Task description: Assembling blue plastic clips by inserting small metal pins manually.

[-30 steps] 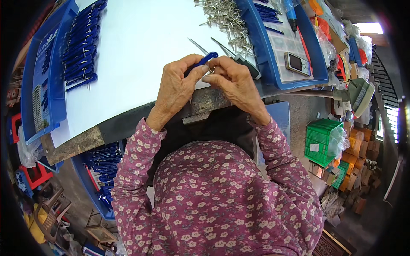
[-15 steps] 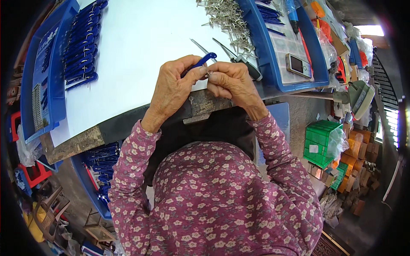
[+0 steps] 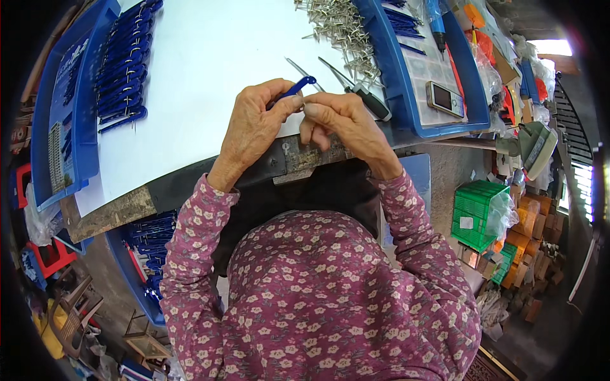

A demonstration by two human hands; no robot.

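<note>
Blue plastic piece, pinched in left hand over white table, right hand fingertips closed at its end; finished blue pieces racked left, metal pins remaining.

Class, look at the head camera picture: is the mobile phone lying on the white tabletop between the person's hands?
No: the mobile phone lies in the blue tray at the right, apart from both hands.

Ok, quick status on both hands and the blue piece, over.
Left hand grips the blue plastic piece. Right hand pinches at its tip, fingertips meeting. Screwdriver and pile of metal pins lie just beyond, not touching.
</note>
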